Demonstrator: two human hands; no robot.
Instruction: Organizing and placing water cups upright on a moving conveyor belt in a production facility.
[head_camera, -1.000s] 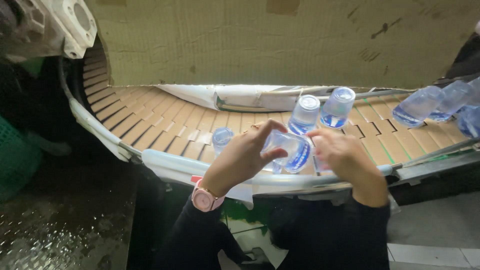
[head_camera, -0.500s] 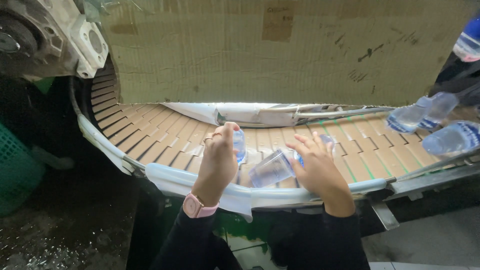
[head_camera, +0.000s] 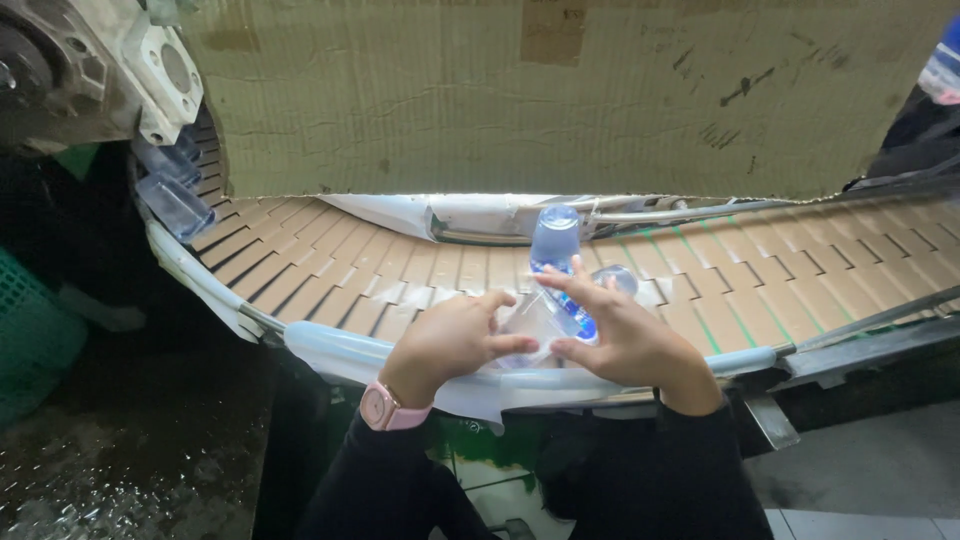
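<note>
Where both hands (head_camera: 545, 340) meet, clear bottle (head_camera: 545, 322) lies tilted.

light: even, bright centre | corners: dark, shadowed | edges: wide-angle bending | focus: mostly sharp

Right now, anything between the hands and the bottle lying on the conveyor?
Nothing visible. The left hand and right hand already touch the lying clear bottle from both sides. An upright bottle stands just behind it on the slat conveyor.
</note>
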